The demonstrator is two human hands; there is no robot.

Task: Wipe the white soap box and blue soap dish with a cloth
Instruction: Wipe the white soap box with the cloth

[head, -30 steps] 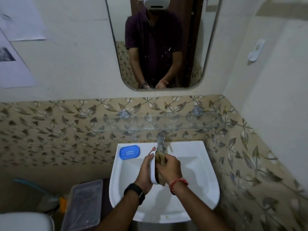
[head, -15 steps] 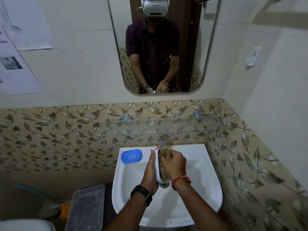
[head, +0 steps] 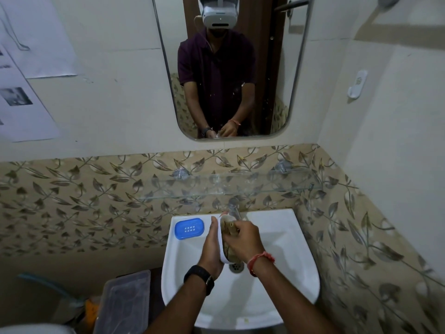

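Observation:
Over the white sink basin, my left hand holds the white soap box on edge, only its thin rim showing between my hands. My right hand presses a brownish patterned cloth into the box's open side. The blue soap dish, oval with small white slots, lies on the sink's back left corner, apart from both hands.
A metal tap stands just behind my hands, under a glass shelf. The drain is below the box. A mirror hangs above. A clear plastic lidded container sits left of the sink.
The view has tilted slightly, so sink and hands sit lower in frame. My right hand has shifted the cloth along the inside of the box, which my left hand has kept holding.

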